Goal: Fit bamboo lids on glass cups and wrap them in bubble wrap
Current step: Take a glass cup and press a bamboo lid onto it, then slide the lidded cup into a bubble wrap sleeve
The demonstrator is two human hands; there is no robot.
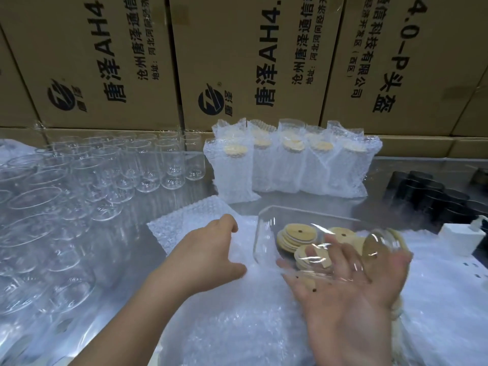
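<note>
My right hand (351, 294) lies palm up with straight, spread fingers and carries a glass cup (340, 262) on its side. A bamboo lid (376, 245) sits in the cup's mouth, facing right. My left hand (211, 249) reaches over the bubble wrap sheet (184, 223), with fingers curled over its top and thumb beneath, gripping it. Behind the cup, a clear tray (266, 215) holds several loose bamboo lids (295, 237). Several wrapped, lidded cups (290, 165) stand in rows at the back.
Many bare glass cups (118, 165) crowd the left side of the steel table. More bubble wrap (237, 328) is piled in front. Black jars (435, 199) and a white dispenser (459, 236) stand at the right. Cardboard boxes (250, 62) form a wall behind.
</note>
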